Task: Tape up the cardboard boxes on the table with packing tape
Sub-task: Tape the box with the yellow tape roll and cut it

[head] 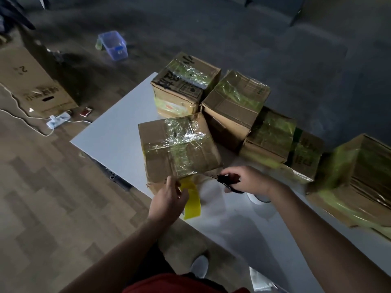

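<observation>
Currently my left hand pinches the yellow tape strip taut at the cardboard box's 6 o'clock edge on the tabletop, so my right hand, grip closed on what are probably scissors, can cut it.

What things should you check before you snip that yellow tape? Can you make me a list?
1. Left hand holds the yellow tape: ok.
2. Right hand holds the scissors: ok.
3. Scissors already at the tape: not ok, they are off to its right.
4. Tape runs up to the nearest box: ok.
5. Blades open: cannot tell, too dark.
6. Fingers out of the blades' way: cannot tell.
</observation>
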{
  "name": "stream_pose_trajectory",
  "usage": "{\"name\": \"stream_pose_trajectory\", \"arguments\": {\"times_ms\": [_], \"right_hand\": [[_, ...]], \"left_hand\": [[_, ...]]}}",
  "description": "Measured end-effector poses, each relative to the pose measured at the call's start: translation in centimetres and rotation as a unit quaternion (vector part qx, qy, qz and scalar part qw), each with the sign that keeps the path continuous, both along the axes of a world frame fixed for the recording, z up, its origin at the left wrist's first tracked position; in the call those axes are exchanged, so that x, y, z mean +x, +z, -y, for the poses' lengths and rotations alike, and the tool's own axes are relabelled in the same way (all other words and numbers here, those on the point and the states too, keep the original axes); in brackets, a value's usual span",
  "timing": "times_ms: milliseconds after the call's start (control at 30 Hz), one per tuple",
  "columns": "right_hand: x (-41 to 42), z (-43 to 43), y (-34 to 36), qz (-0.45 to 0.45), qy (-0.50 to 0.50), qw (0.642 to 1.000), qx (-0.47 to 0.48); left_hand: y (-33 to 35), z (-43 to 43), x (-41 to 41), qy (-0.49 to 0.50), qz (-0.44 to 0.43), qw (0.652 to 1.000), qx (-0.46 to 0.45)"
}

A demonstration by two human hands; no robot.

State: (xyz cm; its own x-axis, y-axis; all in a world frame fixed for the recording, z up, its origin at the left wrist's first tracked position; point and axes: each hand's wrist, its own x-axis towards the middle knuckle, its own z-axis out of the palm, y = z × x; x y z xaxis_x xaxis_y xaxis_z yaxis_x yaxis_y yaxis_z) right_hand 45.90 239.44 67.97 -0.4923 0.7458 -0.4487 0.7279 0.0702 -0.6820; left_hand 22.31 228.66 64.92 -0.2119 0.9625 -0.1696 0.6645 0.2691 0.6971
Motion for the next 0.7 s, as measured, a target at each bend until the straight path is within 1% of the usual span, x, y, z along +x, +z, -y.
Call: {"name": "stream_pose_trajectory", "arguments": {"times_ms": [33,100,300,400,433,533,700], "right_hand": [[0.2,-0.3,0.1,0.013,0.021,1.000,-0.005],[0.5,-0.7,0.5,0.036,0.046,0.998,-0.017],[0.9,-1.9,1.4,0.099,0.102,0.990,-0.022],[1.2,-2.3,1.7,0.118,0.114,0.986,-0.036],[1.4,-2.5,1.8,0.121,0.117,0.985,-0.041],[1.6,-2.8,1.9,0.131,0.129,0.982,-0.050],[0.9,-3.3,1.7,0.150,0.147,0.977,-0.049]], "left_hand": [[-0.3,0.0,0.3,0.043,0.037,0.998,-0.026],[-0.4,-0.1,0.8,0.080,0.084,0.992,-0.051],[-0.6,-0.2,1.0,0.091,0.125,0.985,-0.080],[-0.6,0.0,1.4,0.170,0.215,0.954,-0.123],[-0.6,0.0,1.3,0.188,0.227,0.946,-0.132],[-0.8,-0.1,1.1,0.171,0.199,0.953,-0.152],[-0.6,-0.3,0.9,0.142,0.206,0.952,-0.175]]}}
